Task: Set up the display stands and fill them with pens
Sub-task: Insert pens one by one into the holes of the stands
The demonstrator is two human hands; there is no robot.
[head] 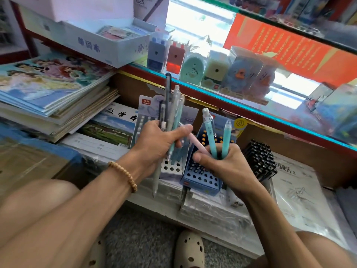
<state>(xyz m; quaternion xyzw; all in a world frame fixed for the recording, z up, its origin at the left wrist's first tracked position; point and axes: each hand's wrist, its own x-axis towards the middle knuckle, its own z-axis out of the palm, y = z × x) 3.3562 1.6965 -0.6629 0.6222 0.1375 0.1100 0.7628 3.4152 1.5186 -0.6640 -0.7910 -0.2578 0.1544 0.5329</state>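
Pens [171, 113], light, stiff and probably slippery, sit bunched in the left hand [154, 144] while the right hand [226, 163] pinches a pink pen [195, 141] mid-barrel, clutching two more.

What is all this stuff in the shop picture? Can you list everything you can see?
pens: a handful, dark, grey and teal, in the left hand
teal pens: two, upright in the right hand
pink pen: one, slanting between both hands
blue stand: one, holes on top, below the right hand
white stand: one, holes on top, below the left hand
black rack: one, right of the blue stand
pencil sharpeners: about six boxed, blue, red, green, on the glass counter
books: a stack, colourful covers, left
white box: one, upper left
left hand: beaded bracelet on wrist
right hand: lower right of the left
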